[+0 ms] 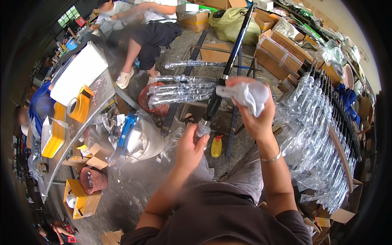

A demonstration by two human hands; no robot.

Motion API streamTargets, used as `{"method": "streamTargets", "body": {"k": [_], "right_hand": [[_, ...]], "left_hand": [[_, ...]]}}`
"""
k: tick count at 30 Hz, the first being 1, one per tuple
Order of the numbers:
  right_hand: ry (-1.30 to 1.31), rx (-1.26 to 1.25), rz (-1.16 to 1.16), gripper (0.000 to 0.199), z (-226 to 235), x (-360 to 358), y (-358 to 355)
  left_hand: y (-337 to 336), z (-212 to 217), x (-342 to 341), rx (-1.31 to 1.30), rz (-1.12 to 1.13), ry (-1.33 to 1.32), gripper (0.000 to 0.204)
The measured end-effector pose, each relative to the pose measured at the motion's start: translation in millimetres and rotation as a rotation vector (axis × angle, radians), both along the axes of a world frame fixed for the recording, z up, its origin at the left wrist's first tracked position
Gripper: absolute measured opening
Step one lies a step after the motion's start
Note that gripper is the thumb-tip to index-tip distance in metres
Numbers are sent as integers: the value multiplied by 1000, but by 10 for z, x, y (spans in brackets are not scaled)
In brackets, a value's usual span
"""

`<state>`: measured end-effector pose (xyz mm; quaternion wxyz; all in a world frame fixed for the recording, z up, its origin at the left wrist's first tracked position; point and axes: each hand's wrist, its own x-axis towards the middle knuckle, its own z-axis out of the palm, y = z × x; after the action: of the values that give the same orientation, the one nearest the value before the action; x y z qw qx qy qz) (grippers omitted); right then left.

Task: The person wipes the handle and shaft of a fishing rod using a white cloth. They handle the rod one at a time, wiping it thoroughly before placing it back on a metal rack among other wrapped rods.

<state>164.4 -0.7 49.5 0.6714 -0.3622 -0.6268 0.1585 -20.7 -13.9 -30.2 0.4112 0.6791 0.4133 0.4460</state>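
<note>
A black fishing rod (214, 101) with silver fittings slants up and away in front of me. My left hand (190, 148) is closed around its lower end, where clear plastic wrap (201, 130) shows. In my right hand (258, 118) is a crumpled white ribbed cloth (254, 97), held beside the rod just above its black handle; whether the cloth touches the rod I cannot tell. Behind the rod, several plastic-wrapped rods (179, 93) lie across dark metal bars (174, 110). A yellow bottle with a red cap (216, 147) stands on the floor near my left hand.
Many plastic-wrapped rods (310, 130) lean in a rack at the right. A workbench (92, 118) with yellow tape rolls stands at the left, near a white sack (143, 141) and red baskets (94, 179). Cardboard boxes (281, 55) line the back. Another person (143, 36) sits at the far left.
</note>
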Motion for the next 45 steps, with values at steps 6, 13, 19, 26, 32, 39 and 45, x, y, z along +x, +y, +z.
{"method": "streamTargets", "body": {"k": [6,13,19,26,32,39,45], "right_hand": [[-560,252,-201,30,-150,-88,218],[-94,-444,331,22,-492,-72,-469],[191,-254,126,29,-196,150,-156],[-558,280,-85,28,-211,-116,149],[182,-463,362,34,-652,-107,-381],[647,-554,366,47,-536,174,-460],[623,-723,29,28,-921,346,-360]], "left_hand": [[-33,14,-5,-174,-66,-112,21],[-24,-60,-39,-26,1,75,23],[-46,12,-40,-262,-88,-136,22],[-51,15,-38,-240,-105,-202,21],[-33,36,-66,-316,-120,-226,21],[42,-4,-82,-368,-181,-351,20],[64,13,-38,-509,-243,-503,21]]}}
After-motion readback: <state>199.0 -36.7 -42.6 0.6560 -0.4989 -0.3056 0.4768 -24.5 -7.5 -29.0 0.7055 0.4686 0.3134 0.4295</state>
